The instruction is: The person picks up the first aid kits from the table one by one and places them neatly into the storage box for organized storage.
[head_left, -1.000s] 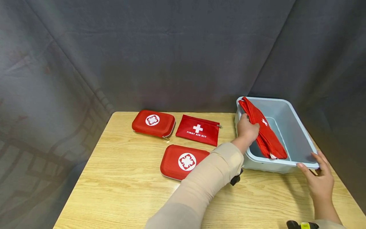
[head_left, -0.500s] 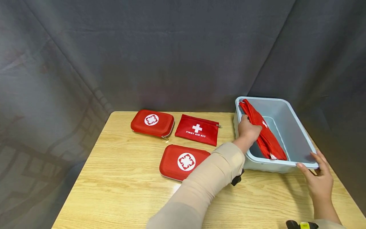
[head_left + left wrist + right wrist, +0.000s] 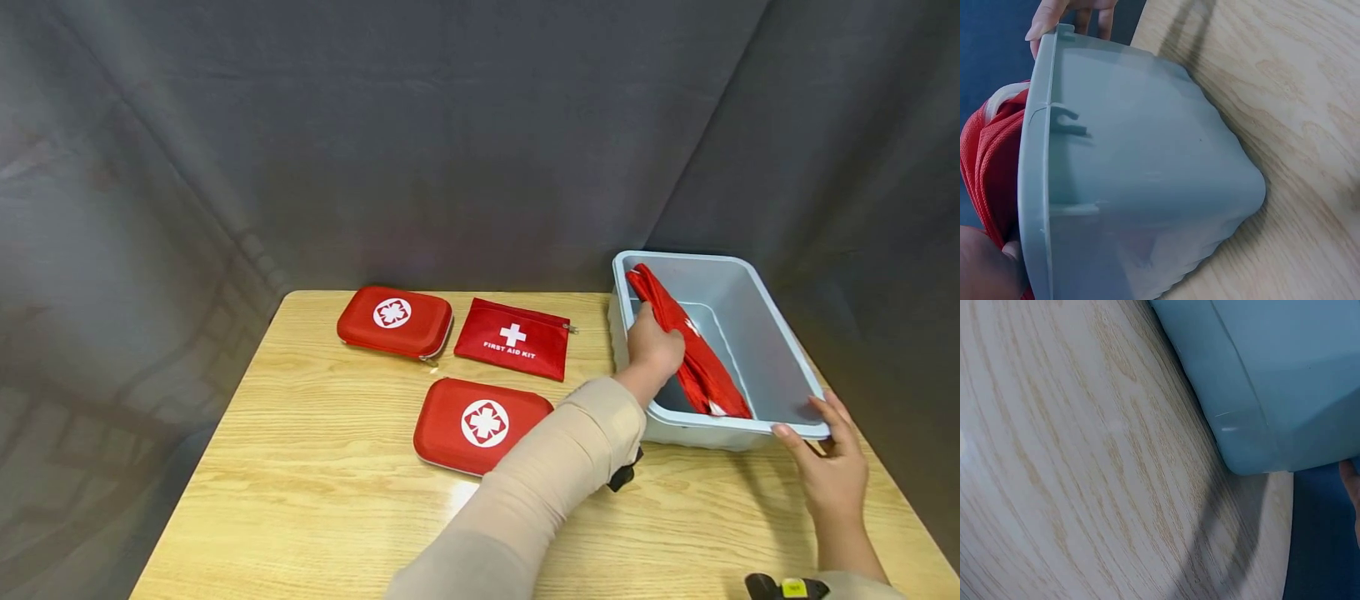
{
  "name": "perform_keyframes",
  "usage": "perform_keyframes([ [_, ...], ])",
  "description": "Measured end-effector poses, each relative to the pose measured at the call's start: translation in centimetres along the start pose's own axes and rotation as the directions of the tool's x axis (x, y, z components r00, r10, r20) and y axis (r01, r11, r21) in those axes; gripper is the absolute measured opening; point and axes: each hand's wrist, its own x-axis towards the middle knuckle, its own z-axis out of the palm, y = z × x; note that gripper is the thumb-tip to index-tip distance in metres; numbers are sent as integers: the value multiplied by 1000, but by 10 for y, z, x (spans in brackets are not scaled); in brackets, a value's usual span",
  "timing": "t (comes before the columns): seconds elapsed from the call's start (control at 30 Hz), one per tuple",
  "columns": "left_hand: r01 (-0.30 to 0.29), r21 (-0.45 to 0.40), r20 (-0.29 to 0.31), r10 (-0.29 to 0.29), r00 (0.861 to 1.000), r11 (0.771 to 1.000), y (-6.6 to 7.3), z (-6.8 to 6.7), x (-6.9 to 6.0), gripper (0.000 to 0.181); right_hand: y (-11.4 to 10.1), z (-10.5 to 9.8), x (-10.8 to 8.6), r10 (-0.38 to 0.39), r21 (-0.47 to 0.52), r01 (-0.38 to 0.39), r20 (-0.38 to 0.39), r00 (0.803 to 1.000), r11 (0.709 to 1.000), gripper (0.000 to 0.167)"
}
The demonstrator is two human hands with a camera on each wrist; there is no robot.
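Note:
My left hand (image 3: pixel 654 343) reaches over the near-left rim of a grey-blue plastic bin (image 3: pixel 776 358) and grips a folded red cloth item (image 3: pixel 693 362) with a white mark, which lies slanted inside the bin. In the left wrist view the red fabric (image 3: pixel 997 156) bulges above the bin's rim (image 3: pixel 1035 187), beside my left hand (image 3: pixel 988 265). My right hand (image 3: pixel 834 467) holds the bin's near-right corner, thumb in front and fingers at the side. The right wrist view shows the bin's outer wall (image 3: pixel 1285 381) and part of my right hand (image 3: pixel 1350 484).
Left of the bin, on the wooden table (image 3: pixel 300 483), lie a red hard case (image 3: pixel 393 321) at the back left, a flat red first aid pouch (image 3: pixel 513 337) and another red case (image 3: pixel 480 425) partly behind my left forearm. A dark grey curtain (image 3: pixel 450 142) hangs behind.
The red item in my left hand has sunk slightly lower into the bin. My right hand keeps its hold on the corner. The whole head view has shifted a little.

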Motion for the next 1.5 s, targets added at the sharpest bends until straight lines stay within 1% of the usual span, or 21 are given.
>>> perform_keyframes([
  [0.13,21,11,7,-21,1000,1000,-2,1,0,50,0,3,0,12,73,-11,0,1000,997,50],
  [0.17,27,8,10,-27,1000,1000,-3,1,0,52,-2,4,-1,29,54,-28,-7,1000,998,50],
  [0.3,48,-3,15,-48,999,999,-4,2,-2,52,-5,5,-2,57,39,-56,-29,998,998,52],
  [0.4,61,-2,9,-61,998,998,-4,3,-2,52,-7,5,-2,64,29,-63,-36,997,998,53],
  [0.6,65,50,-18,-64,998,997,-3,8,-3,52,-7,5,-2,50,73,-47,-33,998,996,52],
  [0.7,76,79,-37,-73,997,994,-3,11,-4,51,-6,5,-1,45,57,-43,-28,999,997,52],
  [0.97,88,162,-82,-76,994,983,-3,18,-4,40,-5,3,-1,41,23,-41,-25,999,999,53],
  [1.07,100,191,-79,-86,993,977,-3,20,-4,41,-5,3,0,47,25,-46,-19,999,999,53],
  [1.23,125,209,-44,-118,992,970,-3,22,-3,48,-6,2,0,49,32,-49,-22,999,998,52],
  [1.3,129,220,-34,-124,992,967,-4,23,-4,48,-6,2,0,52,28,-51,-24,998,998,52],
  [1.43,111,261,-32,-106,994,959,-6,23,-5,47,-5,3,-1,49,32,-49,-13,999,998,52],
  [1.5,103,268,-29,-99,995,958,-7,23,-5,46,-4,2,-2,28,33,-28,-1,1000,999,51],
])
